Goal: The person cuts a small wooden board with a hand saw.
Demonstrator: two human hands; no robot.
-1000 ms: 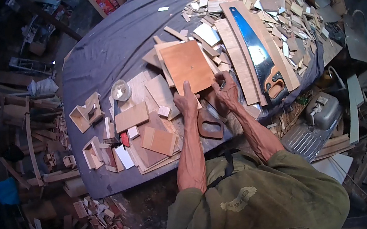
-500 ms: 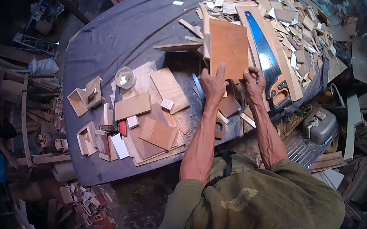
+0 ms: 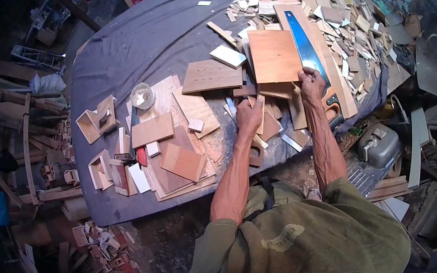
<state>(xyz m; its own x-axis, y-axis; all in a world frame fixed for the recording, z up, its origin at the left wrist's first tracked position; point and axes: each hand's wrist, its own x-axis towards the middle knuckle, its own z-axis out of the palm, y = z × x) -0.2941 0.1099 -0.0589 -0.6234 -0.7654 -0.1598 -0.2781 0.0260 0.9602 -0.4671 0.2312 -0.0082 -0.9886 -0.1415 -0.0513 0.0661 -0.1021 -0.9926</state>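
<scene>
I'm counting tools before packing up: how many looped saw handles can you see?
2: an orange-and-black saw handle beside the right forearm, and a brown saw handle beside the left forearm. Others may be hidden.

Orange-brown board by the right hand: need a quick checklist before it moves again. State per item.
1. Right hand at the near right corner of the orange-brown board: ok.
2. Left hand supporting that board: not ok, it is off the near edge.
3. Right hand clear of the blue saw blade: cannot tell; they overlap in view, contact unclear.
4. Board lying flat: cannot tell from this angle.
5. Glass jar clear of the board: ok, well off to the left.
</scene>
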